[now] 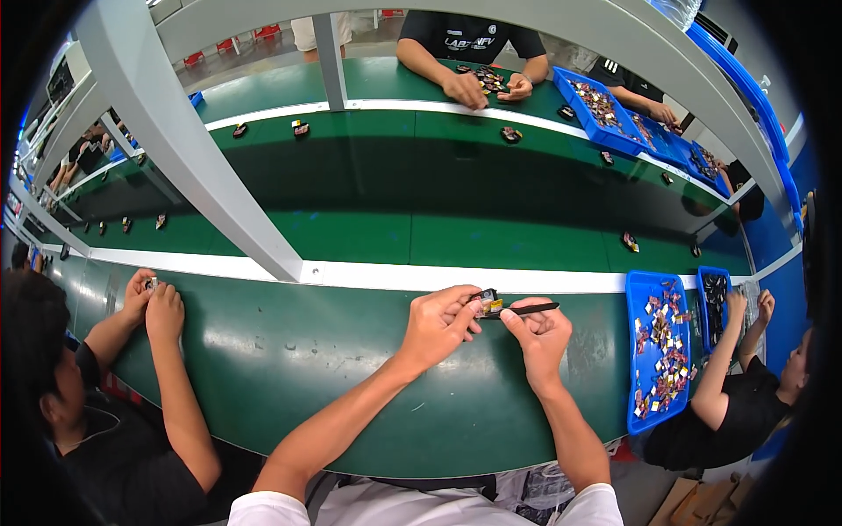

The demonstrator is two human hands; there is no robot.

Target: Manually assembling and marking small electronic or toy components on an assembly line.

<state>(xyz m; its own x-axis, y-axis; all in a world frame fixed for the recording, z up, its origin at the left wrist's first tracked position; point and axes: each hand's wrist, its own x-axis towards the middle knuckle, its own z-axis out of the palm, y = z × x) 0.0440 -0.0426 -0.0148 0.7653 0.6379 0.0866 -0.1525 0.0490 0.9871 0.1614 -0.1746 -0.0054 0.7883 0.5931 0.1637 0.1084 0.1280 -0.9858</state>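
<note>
My left hand [441, 323] pinches a small dark part with a yellow and red face [488, 303] just above the green work surface [289, 368]. My right hand [539, 329] grips a thin black tool [529, 309] whose near end meets the small part. Both hands sit close together near the white strip [386, 277] that edges the conveyor belt.
A blue tray [660, 355] of several small parts lies to my right, a second blue tray [712, 307] beyond it. People work at my left [158, 307], at my right [745, 351] and across the belt [478, 83]. Small parts ride the green belt [491, 237]. A grey frame post [202, 167] slants overhead.
</note>
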